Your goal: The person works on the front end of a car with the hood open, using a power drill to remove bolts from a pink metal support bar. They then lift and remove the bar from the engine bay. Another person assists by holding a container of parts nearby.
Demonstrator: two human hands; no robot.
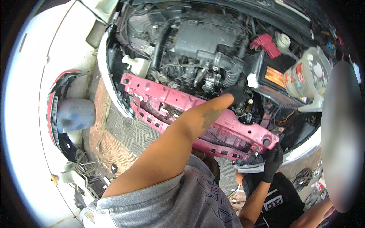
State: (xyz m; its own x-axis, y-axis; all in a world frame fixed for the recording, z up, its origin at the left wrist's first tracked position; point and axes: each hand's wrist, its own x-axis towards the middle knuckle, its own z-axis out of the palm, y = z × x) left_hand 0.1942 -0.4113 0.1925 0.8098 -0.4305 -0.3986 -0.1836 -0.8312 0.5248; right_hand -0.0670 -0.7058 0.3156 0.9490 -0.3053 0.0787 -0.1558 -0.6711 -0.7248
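Observation:
A pink metal radiator support (182, 98) lies across the front of an opened engine bay. My left arm reaches over it, and my left hand (236, 95), in a black glove, is down among dark parts beside the ribbed intake hose (230, 74). Its fingers blend into the shadow there. At the right end of the pink support, my right hand (272, 164), also gloved in black, has its fingers curled against the lower edge by the round hole. Behind the support sits the engine with its black cover (203, 38).
A battery (272, 74) stands at the right of the bay, next to a clear plastic container (306, 76) with stickers. Another person (273, 201) in black is close by at lower right. At left are a white car body (26, 114), a blue drum (78, 115) and loose parts.

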